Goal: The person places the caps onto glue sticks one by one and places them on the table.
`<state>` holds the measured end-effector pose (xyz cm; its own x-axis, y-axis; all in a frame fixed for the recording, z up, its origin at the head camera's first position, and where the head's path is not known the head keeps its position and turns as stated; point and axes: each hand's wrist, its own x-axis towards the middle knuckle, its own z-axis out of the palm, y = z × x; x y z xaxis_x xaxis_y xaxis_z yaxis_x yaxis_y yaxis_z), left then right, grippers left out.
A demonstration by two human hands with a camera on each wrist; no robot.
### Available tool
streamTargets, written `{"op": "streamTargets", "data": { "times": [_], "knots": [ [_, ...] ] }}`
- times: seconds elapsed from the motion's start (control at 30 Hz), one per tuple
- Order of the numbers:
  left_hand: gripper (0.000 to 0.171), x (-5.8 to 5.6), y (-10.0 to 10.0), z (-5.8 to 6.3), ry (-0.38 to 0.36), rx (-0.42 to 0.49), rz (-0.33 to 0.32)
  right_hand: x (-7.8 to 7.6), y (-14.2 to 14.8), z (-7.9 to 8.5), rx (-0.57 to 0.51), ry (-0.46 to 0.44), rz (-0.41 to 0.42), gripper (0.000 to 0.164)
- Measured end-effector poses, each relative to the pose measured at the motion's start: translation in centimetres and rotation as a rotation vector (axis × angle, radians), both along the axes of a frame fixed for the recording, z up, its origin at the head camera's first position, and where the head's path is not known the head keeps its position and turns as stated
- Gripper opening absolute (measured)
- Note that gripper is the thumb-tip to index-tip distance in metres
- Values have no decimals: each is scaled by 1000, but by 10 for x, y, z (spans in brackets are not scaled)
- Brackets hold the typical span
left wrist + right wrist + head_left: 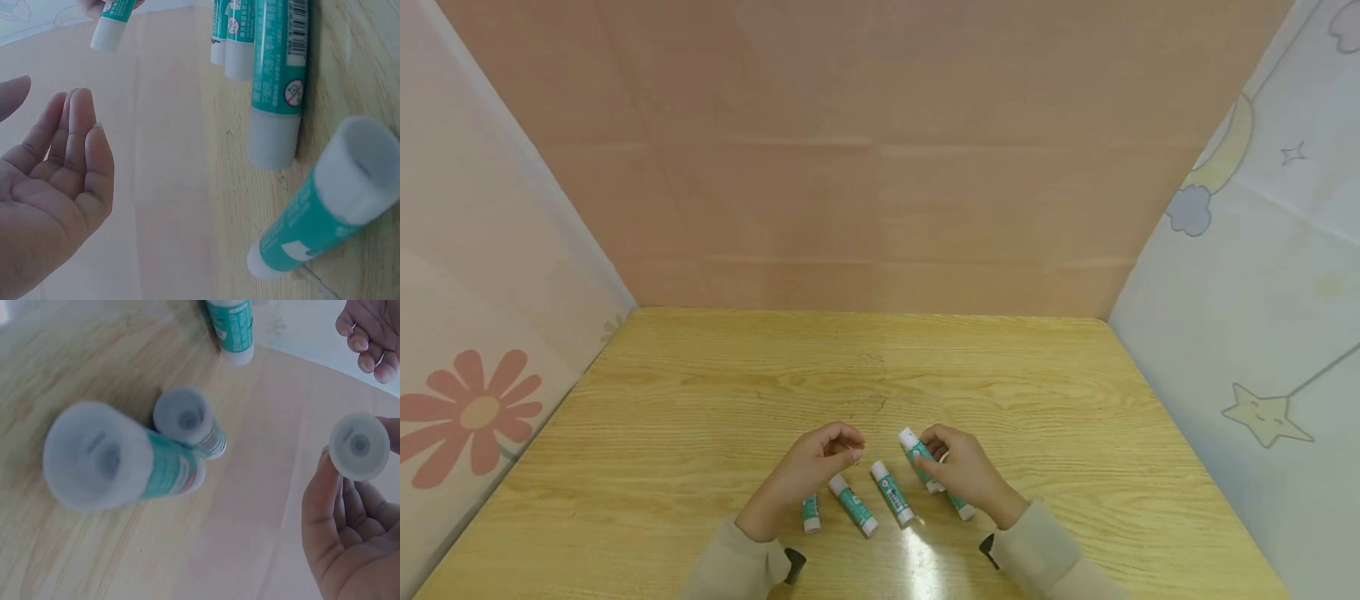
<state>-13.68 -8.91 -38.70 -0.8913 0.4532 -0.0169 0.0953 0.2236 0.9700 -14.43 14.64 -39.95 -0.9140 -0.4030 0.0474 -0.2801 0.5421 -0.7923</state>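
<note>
My right hand (964, 468) pinches a green-and-white glue stick (922, 460) between thumb and fingers; in the right wrist view its round white end (359, 447) faces the camera. Another glue stick (961, 507) lies partly hidden below that hand. My left hand (817, 458) holds nothing; its fingers bend loosely above the table, and the left wrist view shows its bare palm (47, 187). Between the hands lie two glue sticks, one (853, 505) nearer the left and one (892, 493) in the middle. A further glue stick (811, 513) is partly covered by the left wrist.
The wooden table (715, 375) runs back to a plain pinkish-brown panel (880, 167). Pale sheets flank it: a flower (478, 412) is printed on the left one, a star (1268, 414) on the right one. Light glares on the table (921, 567) near the front.
</note>
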Motion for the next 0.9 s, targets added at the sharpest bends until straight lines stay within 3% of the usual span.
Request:
{"op": "streamTargets", "data": {
  "times": [0.6,0.9],
  "knots": [
    [25,4,-4,4,24,-33,31,-5,15,-4,24,-35,-123,16],
    [25,2,-8,2,-12,-35,66,-6,24,-4,56,-34,-152,15]
  ]
}}
